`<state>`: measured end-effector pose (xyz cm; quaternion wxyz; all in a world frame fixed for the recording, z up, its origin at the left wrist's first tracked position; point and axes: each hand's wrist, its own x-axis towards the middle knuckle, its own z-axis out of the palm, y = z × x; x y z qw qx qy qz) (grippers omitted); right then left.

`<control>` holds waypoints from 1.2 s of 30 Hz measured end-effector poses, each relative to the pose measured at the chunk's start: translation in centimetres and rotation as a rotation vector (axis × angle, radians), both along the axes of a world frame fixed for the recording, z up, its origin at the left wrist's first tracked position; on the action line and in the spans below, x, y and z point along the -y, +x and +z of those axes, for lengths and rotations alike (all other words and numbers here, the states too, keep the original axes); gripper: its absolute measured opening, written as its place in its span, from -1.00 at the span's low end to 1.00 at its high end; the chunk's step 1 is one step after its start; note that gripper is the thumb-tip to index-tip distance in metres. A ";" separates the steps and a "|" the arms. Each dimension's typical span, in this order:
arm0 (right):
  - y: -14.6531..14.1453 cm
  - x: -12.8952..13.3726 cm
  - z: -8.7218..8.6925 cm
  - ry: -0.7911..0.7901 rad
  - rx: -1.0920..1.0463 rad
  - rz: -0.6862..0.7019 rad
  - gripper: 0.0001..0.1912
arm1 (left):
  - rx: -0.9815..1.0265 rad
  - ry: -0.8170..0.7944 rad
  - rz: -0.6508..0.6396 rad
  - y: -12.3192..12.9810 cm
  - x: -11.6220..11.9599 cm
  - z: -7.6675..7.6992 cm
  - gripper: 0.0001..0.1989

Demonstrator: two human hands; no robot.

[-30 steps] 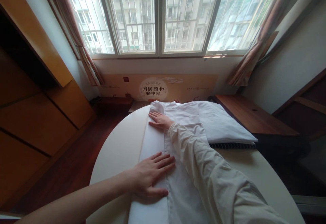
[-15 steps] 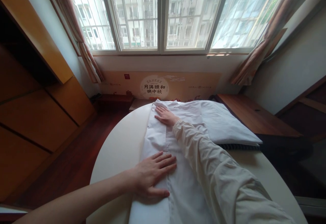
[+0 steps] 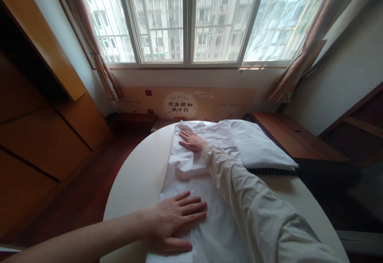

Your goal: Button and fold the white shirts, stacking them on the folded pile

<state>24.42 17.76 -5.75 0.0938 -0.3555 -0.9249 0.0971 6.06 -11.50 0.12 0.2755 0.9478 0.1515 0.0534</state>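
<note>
A white cloth garment (image 3: 215,215), shirt-like with a long seam down its middle, lies lengthwise on a round pale table (image 3: 131,179). My left hand (image 3: 176,220) rests flat on its near part, palm down with the fingers spread to the right. Farther off, my right hand (image 3: 193,140) is also open and flat on the cloth near its far left corner. The right sleeve covers part of the garment. Small creases show between the two hands.
A folded white cloth (image 3: 263,145) lies at the right on a dark object with a ribbed edge (image 3: 271,171). Beyond the table are a printed board (image 3: 134,99) below the barred window and a brown wooden surface (image 3: 299,137). Wooden cabinets (image 3: 38,147) stand at the left.
My left hand has slid a little toward me along the cloth, staying flat. My right hand has hardly moved on the garment. The view has shifted slightly.
</note>
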 end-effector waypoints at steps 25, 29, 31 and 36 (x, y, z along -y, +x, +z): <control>-1.2 0.6 1.3 0.082 -0.136 0.181 -0.36 | -0.036 0.304 0.562 -2.1 -12.5 -4.7 -0.15; -2.0 1.2 -0.2 0.058 -0.058 0.243 -0.32 | -0.037 0.302 0.524 -2.3 -12.3 -5.8 -0.16; -2.4 0.1 -0.8 0.046 -0.038 0.166 -0.29 | -0.045 0.296 0.517 -2.4 -12.1 -5.7 -0.16; -3.5 -3.8 -1.0 0.026 -0.027 -0.055 -0.26 | -0.067 0.279 0.500 -2.4 -12.0 -5.1 -0.14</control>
